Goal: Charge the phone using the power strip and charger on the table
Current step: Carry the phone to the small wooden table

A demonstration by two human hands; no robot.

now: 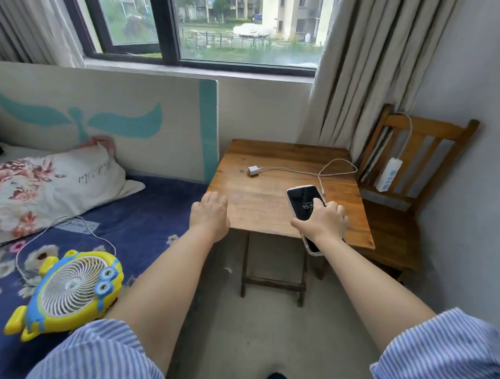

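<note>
Now right hand (pixel 324 223) grip clasps phone (pixel 305 204) at table (pixel 259 201) edge, screen up; left hand (pixel 211 213) loose.

A home bedroom: bed (pixel 145 231) with pillow (pixel 59 188), curtained window (pixel 209 26).

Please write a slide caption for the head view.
Right hand holds phone at table edge; charger lies unplugged, left hand open.

Worn, matt wooden table (pixel 259 206); glossy black glass phone (pixel 302 202); smooth white plastic charger (pixel 253 171) and power strip (pixel 388 174).
</note>
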